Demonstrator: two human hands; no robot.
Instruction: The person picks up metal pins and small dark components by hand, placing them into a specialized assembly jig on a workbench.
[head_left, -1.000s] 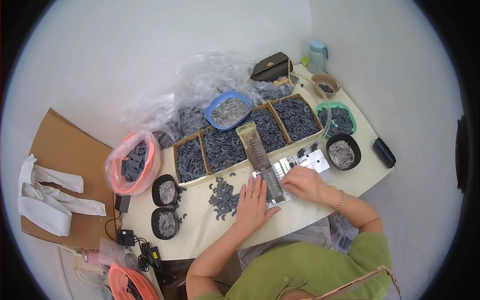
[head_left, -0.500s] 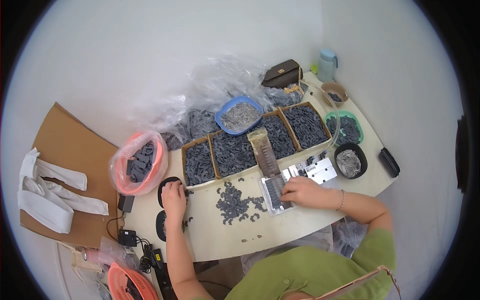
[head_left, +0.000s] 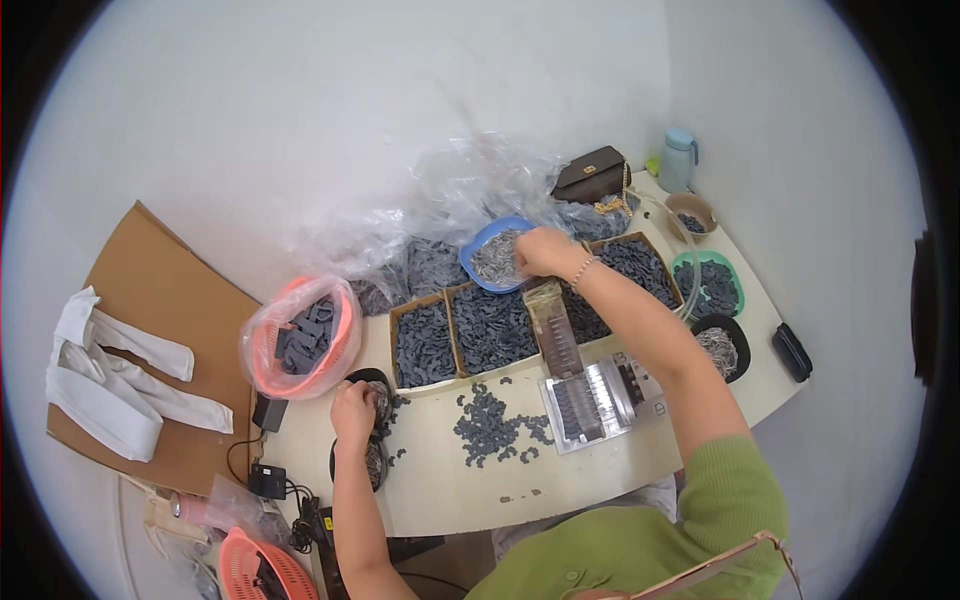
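The left hand (head_left: 354, 410) curled at two black bowls (head_left: 370, 375), the right hand (head_left: 546, 253) over one blue basin (head_left: 468, 264). Any grip was hidden.

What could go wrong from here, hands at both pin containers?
1. The blue tray overlaps the back of the box; with the right hand in it, it might tip and spill pins among the dark parts.
2. The right forearm reaches past the right-hand black bowl and could knock it.
3. Stray parts near the left hand could get mixed with pins.
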